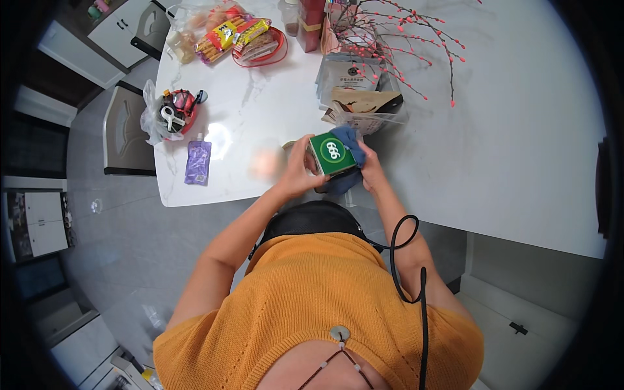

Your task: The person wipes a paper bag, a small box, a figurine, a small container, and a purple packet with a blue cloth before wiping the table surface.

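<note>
1. Left hand (298,170) clasps the left side of the green box (332,154), held just above the desk (520,149) edge.
2. Right hand (370,170) presses a blue cloth (350,138) against the box's right side; both grips closed.
3. Brown paper bag (364,107) just behind; purple pouch (198,161) well left.

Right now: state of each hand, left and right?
Left hand: closed on the left side of the green box.
Right hand: closed on a blue cloth, pressed against the box's right side.
</note>
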Demonstrator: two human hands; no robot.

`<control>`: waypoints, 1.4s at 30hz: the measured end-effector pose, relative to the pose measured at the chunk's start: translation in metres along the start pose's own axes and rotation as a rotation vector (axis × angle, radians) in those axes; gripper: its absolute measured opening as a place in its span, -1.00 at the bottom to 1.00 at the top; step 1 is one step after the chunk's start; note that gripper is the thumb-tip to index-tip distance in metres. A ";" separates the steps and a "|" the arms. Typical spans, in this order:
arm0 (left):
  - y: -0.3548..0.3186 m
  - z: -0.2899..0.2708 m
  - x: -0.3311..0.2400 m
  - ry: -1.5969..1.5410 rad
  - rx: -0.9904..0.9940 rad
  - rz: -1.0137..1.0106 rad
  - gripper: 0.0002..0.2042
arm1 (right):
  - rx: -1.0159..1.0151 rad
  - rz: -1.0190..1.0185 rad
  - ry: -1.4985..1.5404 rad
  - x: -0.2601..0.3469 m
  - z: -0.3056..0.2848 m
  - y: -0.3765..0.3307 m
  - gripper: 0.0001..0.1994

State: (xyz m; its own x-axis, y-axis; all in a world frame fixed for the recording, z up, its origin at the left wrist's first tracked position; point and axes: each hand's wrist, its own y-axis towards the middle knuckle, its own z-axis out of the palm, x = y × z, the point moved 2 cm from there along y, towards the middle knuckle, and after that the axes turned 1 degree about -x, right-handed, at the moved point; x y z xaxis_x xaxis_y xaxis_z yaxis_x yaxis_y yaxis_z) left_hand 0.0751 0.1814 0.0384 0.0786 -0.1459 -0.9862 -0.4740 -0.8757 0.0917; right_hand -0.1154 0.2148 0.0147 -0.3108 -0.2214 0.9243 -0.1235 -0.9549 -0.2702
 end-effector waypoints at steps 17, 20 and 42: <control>0.005 -0.007 -0.001 -0.066 -0.045 -0.139 -0.11 | -0.022 0.514 0.347 -0.035 0.008 0.008 -0.71; 0.011 -0.012 -0.001 0.144 -0.184 -0.070 -0.13 | 0.044 0.536 0.359 -0.023 0.016 0.007 -0.71; 0.014 0.019 0.037 0.364 -0.012 -0.036 -0.17 | -0.111 0.008 -0.923 -0.031 -0.054 -0.026 -0.66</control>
State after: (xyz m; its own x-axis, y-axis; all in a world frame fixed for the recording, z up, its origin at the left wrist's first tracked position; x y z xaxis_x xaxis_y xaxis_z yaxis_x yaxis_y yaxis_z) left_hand 0.0545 0.1728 0.0007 0.4032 -0.2676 -0.8751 -0.4550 -0.8883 0.0620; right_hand -0.1530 0.2568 -0.0218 0.5551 -0.3432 0.7576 -0.2292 -0.9388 -0.2573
